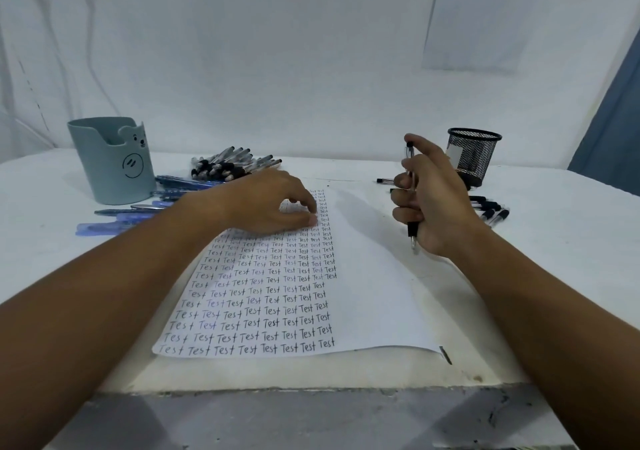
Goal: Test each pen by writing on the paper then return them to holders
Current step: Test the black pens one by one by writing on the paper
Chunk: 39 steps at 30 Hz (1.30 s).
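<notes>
desk front edge bare. paper centred on it, rows of "test" filling its left half. left hand spread, fingertips pressing paper's upper part. right hand fisted around pen, tip down, above paper's right edge.

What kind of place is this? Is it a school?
Probably a plain desk or work table, not clearly a school. A sheet of paper covered in the word "Test", piles of pens and two pen holders, the teal bear cup and a black mesh cup, suggest it.
</notes>
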Motion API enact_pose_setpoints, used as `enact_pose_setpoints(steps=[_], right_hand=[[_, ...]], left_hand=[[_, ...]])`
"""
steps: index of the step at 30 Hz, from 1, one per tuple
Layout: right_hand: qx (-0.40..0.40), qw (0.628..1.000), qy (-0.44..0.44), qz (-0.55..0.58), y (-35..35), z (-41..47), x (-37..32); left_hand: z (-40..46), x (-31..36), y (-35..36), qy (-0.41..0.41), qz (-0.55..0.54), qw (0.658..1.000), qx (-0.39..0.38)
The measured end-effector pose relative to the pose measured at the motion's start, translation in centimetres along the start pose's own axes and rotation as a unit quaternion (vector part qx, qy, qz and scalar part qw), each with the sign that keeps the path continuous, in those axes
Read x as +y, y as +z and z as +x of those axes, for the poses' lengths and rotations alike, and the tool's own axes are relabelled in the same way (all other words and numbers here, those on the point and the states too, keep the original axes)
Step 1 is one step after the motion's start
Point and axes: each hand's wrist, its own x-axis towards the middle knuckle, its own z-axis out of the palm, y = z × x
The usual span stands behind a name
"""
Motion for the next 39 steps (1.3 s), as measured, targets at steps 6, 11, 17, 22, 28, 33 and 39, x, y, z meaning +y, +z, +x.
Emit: enact_pose_setpoints(steps=[6, 11, 17, 22, 28, 33, 39], right_hand=[[0.008, 1.000, 0.003, -0.001, 0.2, -0.4, 0.0], [0.017, 1.000, 0.000, 0.021, 0.0, -0.4, -0.1], [-0.029, 0.997, 0.004, 0.075, 0.2, -0.2, 0.2], [-0.065, 0.990, -0.027, -0.124, 0.8, -1.4, 0.3], [-0.170, 0.981, 0.021, -0.095, 2.2, -5.0, -0.2], [-0.179, 0.975, 0.029, -0.132, 1.8, -7.2, 1.1], [-0.209, 0.966, -0.001, -0.153, 0.8, -8.2, 1.8]], left_hand=[[-0.1, 0.2, 0.0, 0.009, -0.013, 1.000, -0.005], [0.1, -0.2, 0.2, 0.008, -0.011, 1.000, -0.007], [0.0, -0.3, 0.1, 0.003, -0.015, 1.000, -0.027], [0.0, -0.3, 0.0, -0.008, -0.019, 0.999, -0.048], [0.2, -0.6, 0.2, -0.009, -0.013, 0.998, -0.063], [0.1, -0.6, 0.2, -0.008, -0.015, 0.997, -0.069], [-0.1, -0.4, 0.0, -0.013, -0.025, 0.997, -0.075]])
